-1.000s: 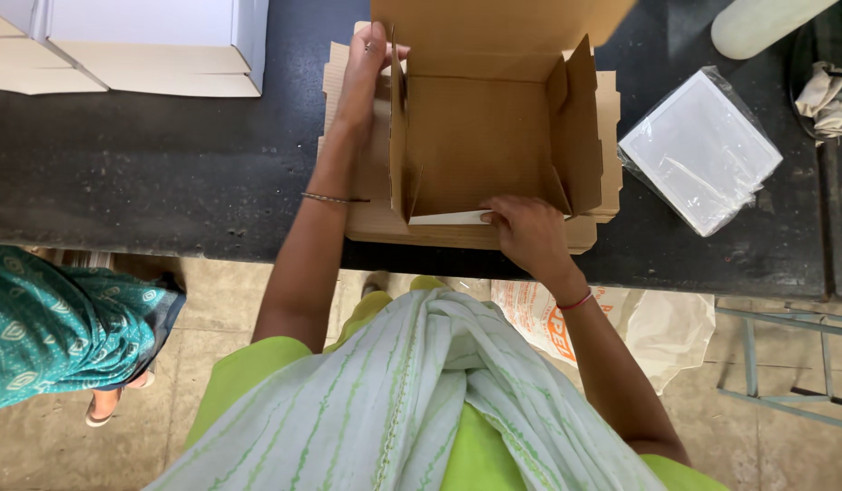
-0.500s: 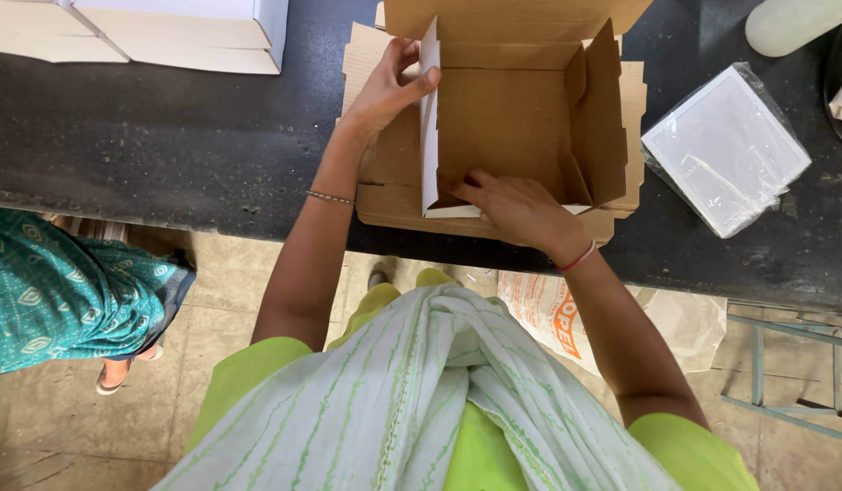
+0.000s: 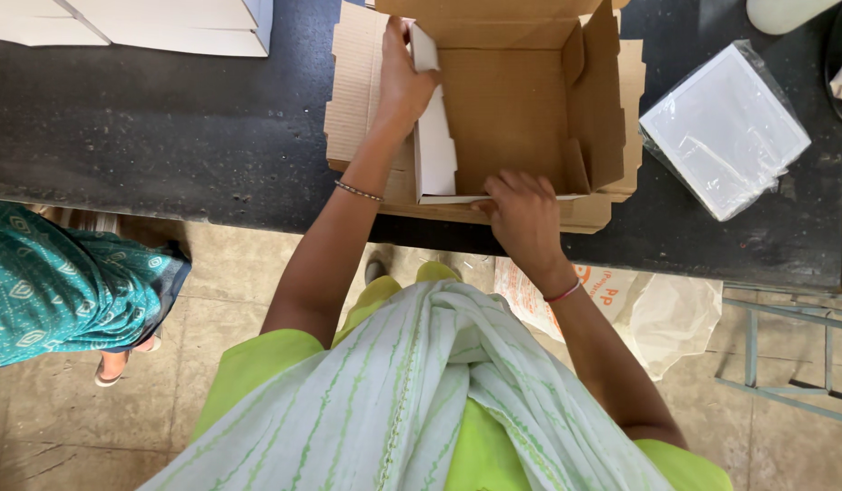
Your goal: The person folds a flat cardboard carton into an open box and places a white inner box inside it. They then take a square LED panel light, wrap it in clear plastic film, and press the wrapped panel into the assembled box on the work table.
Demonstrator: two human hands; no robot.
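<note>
Cardboard box (image 3: 521, 109): left side panel now folded upright, white face inward, under the left hand (image 3: 401, 77), which has shifted from the outer edge. Right hand (image 3: 523, 214): moved from box interior to near front edge.

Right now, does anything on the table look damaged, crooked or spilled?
Nothing stands out. The box sits half folded on flat cardboard sheets, left hand on its side flap, right hand on its front edge. The plastic packet lies askew but intact.
</note>
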